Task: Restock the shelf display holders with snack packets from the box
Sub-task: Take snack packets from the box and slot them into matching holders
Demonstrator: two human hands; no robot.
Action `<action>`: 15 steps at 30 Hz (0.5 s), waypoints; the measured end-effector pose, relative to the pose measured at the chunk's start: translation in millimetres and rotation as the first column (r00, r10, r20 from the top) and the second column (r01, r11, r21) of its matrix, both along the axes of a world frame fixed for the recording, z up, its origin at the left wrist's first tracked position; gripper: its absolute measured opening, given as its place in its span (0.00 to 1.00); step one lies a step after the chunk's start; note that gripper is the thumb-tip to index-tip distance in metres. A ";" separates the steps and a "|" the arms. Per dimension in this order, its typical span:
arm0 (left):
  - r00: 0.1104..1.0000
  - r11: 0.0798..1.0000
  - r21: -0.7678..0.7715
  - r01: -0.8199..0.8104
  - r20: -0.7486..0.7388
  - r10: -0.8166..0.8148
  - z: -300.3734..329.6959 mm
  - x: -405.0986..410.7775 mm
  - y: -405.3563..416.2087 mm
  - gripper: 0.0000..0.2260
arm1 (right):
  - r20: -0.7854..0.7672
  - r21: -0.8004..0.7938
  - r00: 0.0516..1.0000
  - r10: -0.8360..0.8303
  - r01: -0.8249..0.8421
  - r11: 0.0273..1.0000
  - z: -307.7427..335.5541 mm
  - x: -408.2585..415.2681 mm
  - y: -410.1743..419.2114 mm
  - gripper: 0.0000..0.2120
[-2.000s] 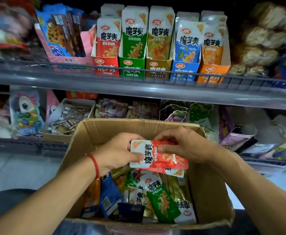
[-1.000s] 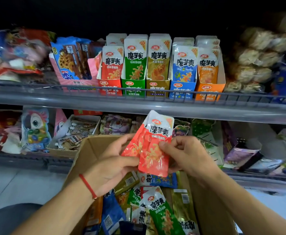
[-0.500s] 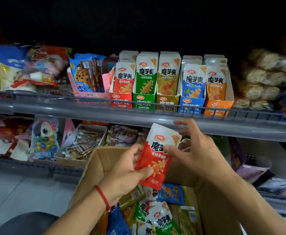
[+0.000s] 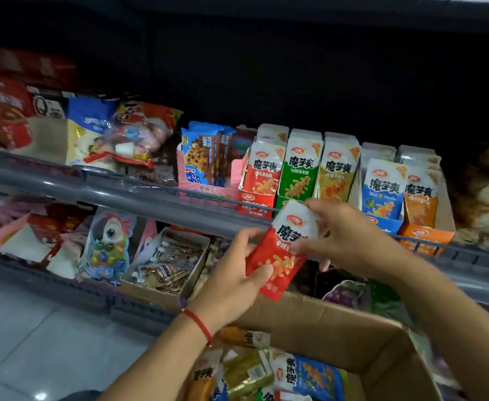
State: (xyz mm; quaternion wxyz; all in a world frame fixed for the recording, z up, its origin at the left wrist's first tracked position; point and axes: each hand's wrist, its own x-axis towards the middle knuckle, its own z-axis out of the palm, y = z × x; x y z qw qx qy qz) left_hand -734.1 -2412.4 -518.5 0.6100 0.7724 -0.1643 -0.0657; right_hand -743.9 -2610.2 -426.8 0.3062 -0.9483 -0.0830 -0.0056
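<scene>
You're mid-carry w/ a red snack packet point(image 4: 280, 250), lifted clear of the box point(image 4: 338, 328) and held up in front of the upper shelf rail point(image 4: 121, 186), just below the row of holders. Your left hand point(image 4: 231, 282) pinches its lower left edge, thumb on the front. Your right hand point(image 4: 341, 235) grips the top right part, fingers curled round the white end. Packet is tilted, top leaning right.

Step in hand, as I read it: bringing this packet to its matching slot. That's the red holder point(image 4: 256, 204), leftmost of the five, just left of the green holder point(image 4: 298, 180); it sits a bit up and left of where you hold the packet now.

Next move calls for: straighten the packet upright, lift it over the rail, shift left, then slide it in w/ the red ones already standing there. One hand prob enough for the drop. Watch the neighbouring green packs; they stand tight beside it.

More packets of mixed colours lie in the box, near side, so plenty left to do.
</scene>
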 end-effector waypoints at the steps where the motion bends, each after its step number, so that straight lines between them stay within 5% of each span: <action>1: 0.999 0.998 -0.042 -0.050 0.016 0.050 1.8 5.3 3.5 0.25 | 0.039 0.008 0.999 0.002 -0.002 1.000 15.1 9.8 0.1 0.14; 7: 0.967 0.967 -0.039 -0.252 0.019 0.253 5.3 24.0 20.2 0.32 | 0.377 0.010 0.918 -0.125 0.131 0.991 94.7 74.5 -2.9 0.16; 15: 0.958 0.958 0.014 -0.287 -0.011 0.287 5.9 26.9 27.5 0.33 | 0.193 -0.224 0.976 -0.099 0.142 0.964 97.4 139.3 20.2 0.23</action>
